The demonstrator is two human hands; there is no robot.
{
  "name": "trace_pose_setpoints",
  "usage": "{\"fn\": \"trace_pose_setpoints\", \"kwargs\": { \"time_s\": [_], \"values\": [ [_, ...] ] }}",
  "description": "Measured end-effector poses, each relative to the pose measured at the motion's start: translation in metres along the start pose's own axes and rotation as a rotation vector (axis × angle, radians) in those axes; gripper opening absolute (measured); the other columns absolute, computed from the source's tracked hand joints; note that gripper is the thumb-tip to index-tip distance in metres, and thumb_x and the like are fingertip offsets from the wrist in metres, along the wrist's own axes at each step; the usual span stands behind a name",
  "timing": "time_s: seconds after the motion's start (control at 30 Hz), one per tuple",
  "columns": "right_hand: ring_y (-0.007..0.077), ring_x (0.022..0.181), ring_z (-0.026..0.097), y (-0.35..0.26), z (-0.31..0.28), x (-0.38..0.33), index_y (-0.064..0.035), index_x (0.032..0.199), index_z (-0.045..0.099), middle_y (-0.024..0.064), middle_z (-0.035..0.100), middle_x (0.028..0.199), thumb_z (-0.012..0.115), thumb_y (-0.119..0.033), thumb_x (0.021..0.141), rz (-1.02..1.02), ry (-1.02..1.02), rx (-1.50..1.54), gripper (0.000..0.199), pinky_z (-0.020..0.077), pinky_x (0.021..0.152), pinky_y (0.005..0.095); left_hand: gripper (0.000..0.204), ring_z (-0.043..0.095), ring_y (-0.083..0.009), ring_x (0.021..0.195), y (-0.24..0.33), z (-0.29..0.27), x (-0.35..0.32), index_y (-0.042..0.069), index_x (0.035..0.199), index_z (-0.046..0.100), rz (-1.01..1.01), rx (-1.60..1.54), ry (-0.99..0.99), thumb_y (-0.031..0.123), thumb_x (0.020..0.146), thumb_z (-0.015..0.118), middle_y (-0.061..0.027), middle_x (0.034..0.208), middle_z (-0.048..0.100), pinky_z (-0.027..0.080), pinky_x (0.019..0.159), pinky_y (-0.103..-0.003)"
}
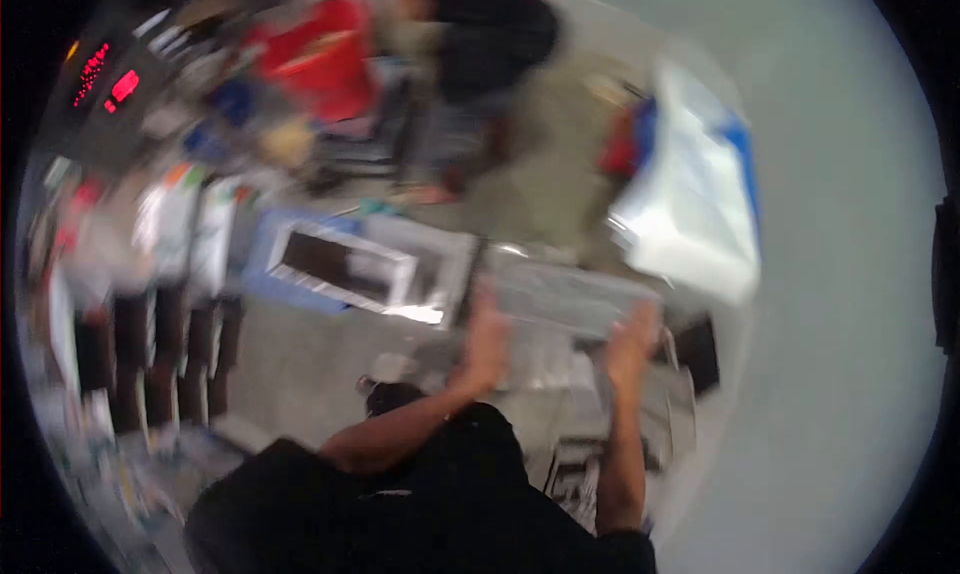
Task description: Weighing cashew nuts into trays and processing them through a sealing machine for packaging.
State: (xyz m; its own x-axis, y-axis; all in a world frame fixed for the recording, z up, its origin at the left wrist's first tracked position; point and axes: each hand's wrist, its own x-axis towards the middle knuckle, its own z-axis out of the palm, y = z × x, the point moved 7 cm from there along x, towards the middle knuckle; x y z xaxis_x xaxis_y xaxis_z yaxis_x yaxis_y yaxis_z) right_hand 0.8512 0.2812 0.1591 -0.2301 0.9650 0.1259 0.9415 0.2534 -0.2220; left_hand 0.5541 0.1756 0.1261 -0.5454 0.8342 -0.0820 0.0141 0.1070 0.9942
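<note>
A flat, greyish rectangular piece [570,296], blurred and perhaps wrapped in clear film, spans the space between my two hands. My left hand [486,339] is at its left end, with the fingers pointing away from me. At the opposite end my right hand [633,342] presses against the piece's near right corner. Motion blur smears the fingertips, but the piece appears held between both hands. Just left of it lies a white-framed rectangular panel [430,292] with a dark opening, partly over a blue sheet [262,264].
A large white plastic bag [690,224] with blue parts stands at the right, beside a pale wall [850,274]. Dark open compartments [160,359] line the left. Farther off are a red container [335,69] and another person in dark clothing [490,34].
</note>
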Motion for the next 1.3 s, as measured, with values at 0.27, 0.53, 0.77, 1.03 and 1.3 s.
{"fn": "trace_pose_setpoints", "kwargs": {
  "time_s": [0.27,0.53,0.77,1.03,1.3],
  "values": [
    [0.0367,0.15,0.022,-0.014,0.009,-0.014,0.0027,0.152,0.028,0.0216,0.024,0.161,0.039,-0.031,0.106,-0.09,0.284,-0.13,0.058,0.0129,0.118,0.0582,0.087,0.018,-0.0426,0.149,0.016,0.097,-0.006,-0.01,0.148,0.031,0.478,1.037,-0.487,0.052,0.091,0.056,-0.0306,0.156,0.027,0.011,0.122,-0.052],
    [0.0441,0.112,0.061,-0.019,-0.023,0.015,0.0038,0.128,0.059,0.0283,0.064,0.12,0.065,-0.046,0.091,-0.02,-0.311,-0.018,0.063,0.0481,0.096,0.0487,0.065,0.068,-0.0405,0.082,0.027,0.13,0.029,-0.007,0.125,0.055,0.378,0.928,-0.86,0.046,0.087,0.059,-0.0291,0.088,0.068,0.053,0.076,-0.052],
    [0.0366,0.135,0.041,-0.1,-0.031,0.034,-0.0132,0.084,0.076,0.0126,0.056,0.136,0.075,-0.016,0.067,-0.518,-0.359,0.016,0.017,0.0317,0.108,0.0579,0.036,0.063,-0.0384,0.109,0.129,-0.02,0.051,0.002,0.125,0.056,0.509,0.147,-0.301,0.025,0.098,0.056,-0.0225,0.113,0.067,0.049,0.096,-0.044],
    [0.0233,0.093,0.068,-0.162,-0.229,0.139,-0.0063,0.081,0.071,0.0078,0.073,0.095,0.073,0.0,0.07,-0.481,-0.349,0.216,0.013,0.0508,0.085,0.0357,0.035,0.069,-0.0336,0.095,0.035,-0.136,0.043,0.002,0.116,0.062,0.217,0.453,-0.768,0.03,0.095,0.061,-0.0192,0.099,0.07,0.053,0.077,-0.041],
    [0.0152,0.095,0.061,-0.438,-0.572,0.038,0.0015,0.092,0.062,0.0085,0.067,0.096,0.069,-0.006,0.09,-0.294,0.312,0.036,0.011,0.0493,0.086,0.0285,0.077,0.058,-0.0367,0.12,0.025,-0.221,0.068,0.0,0.133,0.053,0.32,0.253,-1.123,0.042,0.075,0.081,-0.0237,0.129,0.06,0.045,0.102,-0.043]
  ]
}}
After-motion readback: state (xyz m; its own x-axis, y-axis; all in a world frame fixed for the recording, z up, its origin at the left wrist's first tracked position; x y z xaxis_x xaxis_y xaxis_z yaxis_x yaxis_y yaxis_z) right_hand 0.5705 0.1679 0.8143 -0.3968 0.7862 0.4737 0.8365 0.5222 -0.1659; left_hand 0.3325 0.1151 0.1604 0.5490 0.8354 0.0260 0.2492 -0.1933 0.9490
